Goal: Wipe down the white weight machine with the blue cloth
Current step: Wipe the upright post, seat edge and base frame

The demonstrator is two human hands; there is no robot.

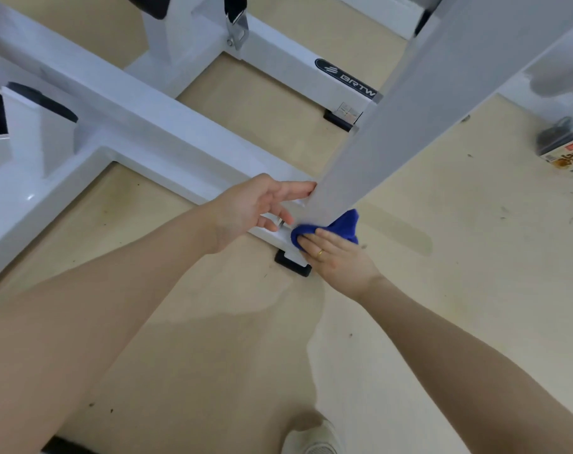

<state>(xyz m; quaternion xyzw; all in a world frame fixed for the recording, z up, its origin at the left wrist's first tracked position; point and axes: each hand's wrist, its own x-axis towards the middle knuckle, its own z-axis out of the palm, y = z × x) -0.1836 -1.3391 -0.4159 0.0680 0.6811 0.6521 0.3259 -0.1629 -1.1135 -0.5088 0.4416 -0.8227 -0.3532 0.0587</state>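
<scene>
The white weight machine (pixel 137 126) spreads across the floor as low square beams, with a slanted white upright (pixel 393 119) rising toward the upper right. The blue cloth (pixel 340 226) is bunched at the foot of that upright. My right hand (pixel 337 260) holds the cloth against the base, fingers curled over it, a ring on one finger. My left hand (pixel 259 204) hovers just left of the upright with its fingers straight, the fingertips touching the upright's edge.
A black rubber foot (pixel 293 263) sits under the beam end by my right hand, another (pixel 339 121) under the far beam. A small box and dark object (pixel 563 149) lie on the beige floor at right. My shoe (pixel 314 437) shows at the bottom.
</scene>
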